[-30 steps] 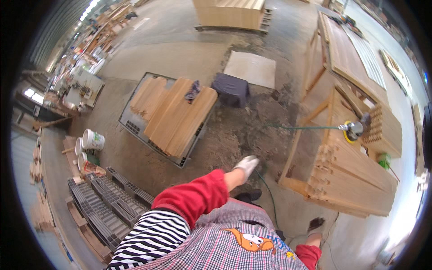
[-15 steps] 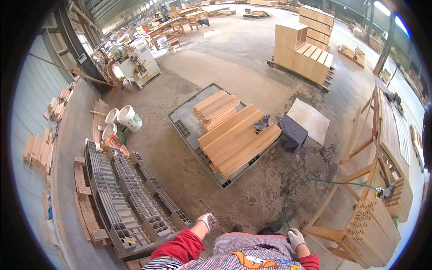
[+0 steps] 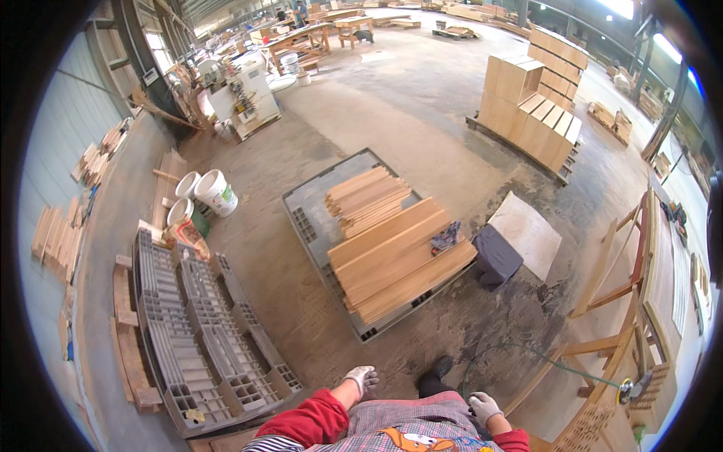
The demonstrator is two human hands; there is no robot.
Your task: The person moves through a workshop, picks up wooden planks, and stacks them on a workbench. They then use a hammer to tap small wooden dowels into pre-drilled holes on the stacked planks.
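Observation:
My left hand (image 3: 363,379), in a whitish glove, hangs in front of my apron (image 3: 422,422) with its fingers stretched out and nothing in it. At the apron's right side is my gloved right hand (image 3: 483,407), its fingers loosely bent and apart, also holding nothing. Ahead of both hands, out of their touch, lies a stack of wide wooden boards (image 3: 392,260) on a grey pallet (image 3: 301,215). Shorter wooden strips (image 3: 365,197) lie behind it on the same pallet. A crumpled dark patterned cloth (image 3: 446,237) rests on the boards.
Beside the pallet sits a dark cloth-covered block (image 3: 497,256) next to a pale sheet (image 3: 527,233). Grey plastic pallets (image 3: 203,331) and white buckets (image 3: 216,192) stand left. At right are a wooden workbench (image 3: 640,279) and a green hose (image 3: 542,358) along the floor.
The loaded pallet appears lower and closer in view. A dark shoe now shows stepped forward between my hands. My left fingers, more curled before, are straighter now.

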